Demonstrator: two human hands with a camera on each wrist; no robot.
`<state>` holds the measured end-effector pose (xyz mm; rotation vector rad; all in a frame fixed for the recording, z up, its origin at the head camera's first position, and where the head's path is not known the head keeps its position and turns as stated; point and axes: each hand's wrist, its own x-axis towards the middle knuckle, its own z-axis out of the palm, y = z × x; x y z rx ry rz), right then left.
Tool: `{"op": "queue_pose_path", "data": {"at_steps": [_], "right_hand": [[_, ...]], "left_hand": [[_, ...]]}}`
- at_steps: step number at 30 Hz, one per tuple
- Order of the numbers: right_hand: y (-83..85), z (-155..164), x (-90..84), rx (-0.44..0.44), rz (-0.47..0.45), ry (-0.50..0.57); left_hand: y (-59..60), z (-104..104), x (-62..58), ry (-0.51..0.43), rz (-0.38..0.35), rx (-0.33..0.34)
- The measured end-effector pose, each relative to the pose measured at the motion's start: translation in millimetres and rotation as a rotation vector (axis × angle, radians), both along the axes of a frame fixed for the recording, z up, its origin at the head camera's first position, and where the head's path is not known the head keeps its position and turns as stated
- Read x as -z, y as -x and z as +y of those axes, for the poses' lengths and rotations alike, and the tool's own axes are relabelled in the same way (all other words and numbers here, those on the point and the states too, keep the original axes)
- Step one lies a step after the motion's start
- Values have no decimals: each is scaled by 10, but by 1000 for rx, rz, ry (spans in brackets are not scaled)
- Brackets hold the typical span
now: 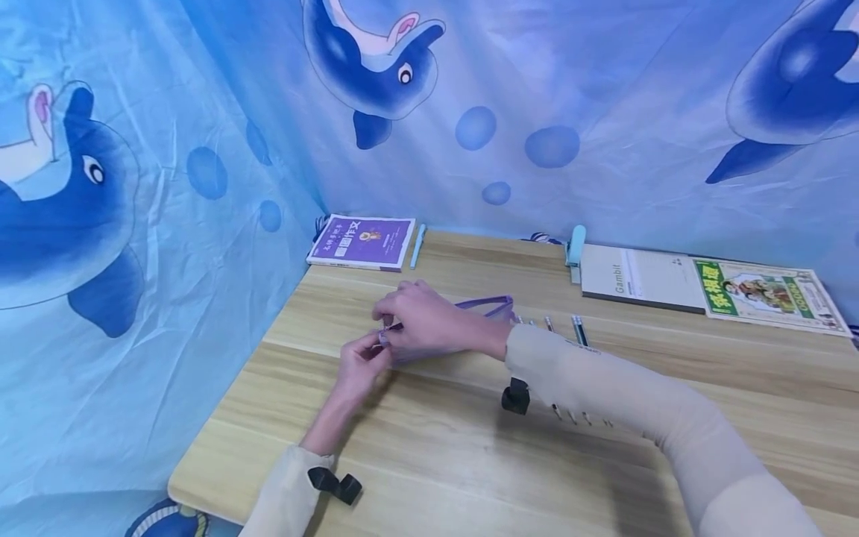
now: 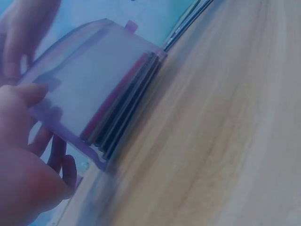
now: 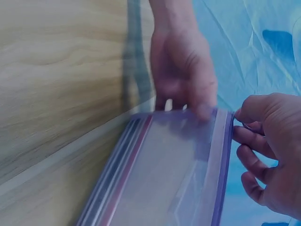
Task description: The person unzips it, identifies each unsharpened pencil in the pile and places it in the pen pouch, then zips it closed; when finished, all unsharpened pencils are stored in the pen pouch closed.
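Observation:
A see-through purple zip pouch (image 1: pixel 495 303) lies on the wooden table (image 1: pixel 470 462) with several pens (image 2: pixel 122 113) inside. My left hand (image 1: pixel 362 365) grips the pouch's near left end; in the right wrist view the left hand (image 3: pixel 183 70) has its fingers curled over the pouch (image 3: pixel 174 174). My right hand (image 1: pixel 419 321) reaches across and pinches the zip strip at that same end, and the right hand (image 3: pixel 268 160) shows thumb and finger closed at the purple corner. In the left wrist view the pouch (image 2: pixel 99 80) stands tilted on its long edge by the left hand (image 2: pixel 23 155).
Loose pens (image 1: pixel 579 330) lie just right of the pouch. At the back are a purple book (image 1: pixel 362 242), a blue pen (image 1: pixel 417 246), a grey notebook (image 1: pixel 637 277) with a blue clip (image 1: pixel 575 246) and a green book (image 1: pixel 765 294). Dolphin-print cloth (image 1: pixel 134 224) walls the left and back.

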<state>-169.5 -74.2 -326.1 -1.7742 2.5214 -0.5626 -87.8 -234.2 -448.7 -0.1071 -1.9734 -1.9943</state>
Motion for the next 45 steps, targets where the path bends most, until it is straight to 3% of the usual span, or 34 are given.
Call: {"op": "queue_pose_path", "data": {"at_steps": [5, 11, 16, 20, 24, 29, 33, 39, 45], "right_hand": [[42, 83, 61, 21, -9, 21], [38, 149, 58, 112, -9, -49], [150, 427, 107, 160, -17, -57], [342, 882, 170, 203, -18, -31], [509, 1373, 207, 263, -16, 26], [561, 1617, 249, 257, -3, 68], [438, 1622, 322, 206, -66, 83], [52, 1687, 536, 183, -216, -16], [-167, 1690, 817, 184, -228, -99]], "left_hand": [[12, 17, -88, -3, 82, 0], [76, 56, -114, 5, 172, -22], [72, 25, -107, 33, 104, -102], [54, -56, -112, 21, 49, -142], [65, -155, -143, 40, 40, -170], [94, -223, -183, 139, -3, -129], [68, -284, -178, 209, -18, -89], [-68, -409, -84, 486, 44, 26], [-216, -462, -51, 690, -32, 135]]}}
